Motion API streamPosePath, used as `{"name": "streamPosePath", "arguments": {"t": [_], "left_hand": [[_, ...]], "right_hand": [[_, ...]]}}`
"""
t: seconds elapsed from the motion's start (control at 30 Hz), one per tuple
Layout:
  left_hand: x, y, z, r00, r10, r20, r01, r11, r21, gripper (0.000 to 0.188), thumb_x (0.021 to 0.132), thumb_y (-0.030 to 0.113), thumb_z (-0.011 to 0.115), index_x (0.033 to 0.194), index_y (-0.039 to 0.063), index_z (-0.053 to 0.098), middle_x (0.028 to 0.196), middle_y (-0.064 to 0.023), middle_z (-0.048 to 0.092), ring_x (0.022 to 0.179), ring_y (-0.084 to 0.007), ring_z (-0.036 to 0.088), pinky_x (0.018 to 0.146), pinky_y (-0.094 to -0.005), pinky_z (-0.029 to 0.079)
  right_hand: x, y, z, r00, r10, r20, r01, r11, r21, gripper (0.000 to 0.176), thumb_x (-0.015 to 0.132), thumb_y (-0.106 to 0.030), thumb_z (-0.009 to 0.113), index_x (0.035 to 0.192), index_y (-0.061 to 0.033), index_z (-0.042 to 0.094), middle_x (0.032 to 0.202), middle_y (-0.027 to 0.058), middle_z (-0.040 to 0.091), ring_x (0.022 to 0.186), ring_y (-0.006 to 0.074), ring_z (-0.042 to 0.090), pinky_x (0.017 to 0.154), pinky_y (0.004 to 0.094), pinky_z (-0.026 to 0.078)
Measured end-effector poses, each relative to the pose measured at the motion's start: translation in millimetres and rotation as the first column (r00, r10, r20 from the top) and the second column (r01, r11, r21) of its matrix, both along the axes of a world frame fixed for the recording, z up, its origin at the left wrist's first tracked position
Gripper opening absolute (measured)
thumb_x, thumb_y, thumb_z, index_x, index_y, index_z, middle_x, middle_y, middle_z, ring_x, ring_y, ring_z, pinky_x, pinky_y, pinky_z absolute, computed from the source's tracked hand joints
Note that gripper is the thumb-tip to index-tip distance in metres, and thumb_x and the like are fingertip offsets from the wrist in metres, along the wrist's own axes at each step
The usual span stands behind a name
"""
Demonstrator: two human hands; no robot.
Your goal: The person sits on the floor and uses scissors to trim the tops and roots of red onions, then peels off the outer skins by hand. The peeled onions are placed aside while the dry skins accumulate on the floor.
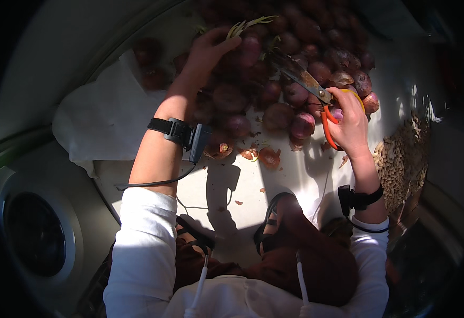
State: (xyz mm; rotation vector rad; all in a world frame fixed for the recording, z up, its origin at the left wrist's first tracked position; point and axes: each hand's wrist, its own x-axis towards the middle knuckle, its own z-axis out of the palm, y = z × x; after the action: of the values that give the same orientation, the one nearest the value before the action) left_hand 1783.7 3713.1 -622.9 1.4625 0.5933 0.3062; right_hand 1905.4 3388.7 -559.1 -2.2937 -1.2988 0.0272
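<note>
My left hand (212, 47) is at the upper middle, closed around a sprouted onion whose pale green shoots (247, 27) stick out past the thumb; the bulb itself is mostly hidden. In my right hand (349, 119) is a pair of scissors (309, 82) with orange and yellow handles. Their rust-stained blades point up and left, over red onions (295, 93) spread across the floor. The blade tips lie in shadow near another green sprout (273, 43), so whether they touch it cannot be told. Below the pile lie loose pieces of onion skin (269, 157).
A white sheet or bag (100, 115) lies left of the onions. On the right is a heap of peanuts in their shells (400, 159). A front-loading washing machine, it seems, with a round dark door (35, 234) stands at lower left. My feet are below the pile.
</note>
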Motion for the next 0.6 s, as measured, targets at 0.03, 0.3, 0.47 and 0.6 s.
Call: {"name": "streamPosePath", "arguments": {"t": [0.03,0.3,0.47,0.6], "left_hand": [[-10.8,-4.5,8.7,1.000,0.013,-0.005,-0.014,0.974,-0.226,0.032,0.088,0.023,0.070,0.116,0.009,0.062,0.108,-0.0076,0.063,0.102,-0.0246,0.063,0.088,-0.0370,0.053],[-89.4,-58.1,21.7,0.954,0.249,0.165,-0.004,0.564,-0.826,0.037,0.091,0.031,0.068,0.120,0.008,0.060,0.118,-0.0110,0.062,0.109,-0.0248,0.061,0.092,-0.0490,0.053],[-115.7,-72.4,30.2,0.926,0.373,0.053,-0.185,0.574,-0.798,0.019,0.090,0.028,0.069,0.086,0.011,0.062,0.095,-0.0085,0.067,0.091,-0.0229,0.066,0.083,-0.0447,0.055],[-119.9,-81.0,41.2,0.869,0.492,0.057,-0.285,0.591,-0.754,0.018,0.089,0.029,0.069,0.085,0.013,0.062,0.083,-0.0036,0.066,0.080,-0.0197,0.066,0.078,-0.0413,0.054]], "right_hand": [[-2.4,3.8,7.8,0.999,0.035,0.009,-0.035,0.999,-0.012,0.047,0.072,-0.014,0.077,0.116,-0.0129,0.061,0.093,0.0095,0.060,0.089,0.0315,0.060,0.078,0.0405,0.049],[-54.4,35.5,61.0,0.963,0.220,0.153,-0.203,0.972,-0.116,0.049,0.070,-0.018,0.078,0.115,-0.0108,0.060,0.093,0.0104,0.055,0.085,0.0318,0.057,0.073,0.0417,0.047],[-88.3,49.3,65.2,0.940,0.265,0.215,-0.226,0.955,-0.191,0.052,0.067,-0.022,0.080,0.114,-0.0108,0.062,0.094,0.0092,0.055,0.091,0.0277,0.056,0.077,0.0401,0.046],[-111.5,56.5,59.0,0.944,0.238,0.227,-0.202,0.964,-0.172,0.053,0.067,-0.025,0.081,0.115,-0.0111,0.062,0.097,0.0102,0.054,0.093,0.0290,0.057,0.080,0.0412,0.046]]}}
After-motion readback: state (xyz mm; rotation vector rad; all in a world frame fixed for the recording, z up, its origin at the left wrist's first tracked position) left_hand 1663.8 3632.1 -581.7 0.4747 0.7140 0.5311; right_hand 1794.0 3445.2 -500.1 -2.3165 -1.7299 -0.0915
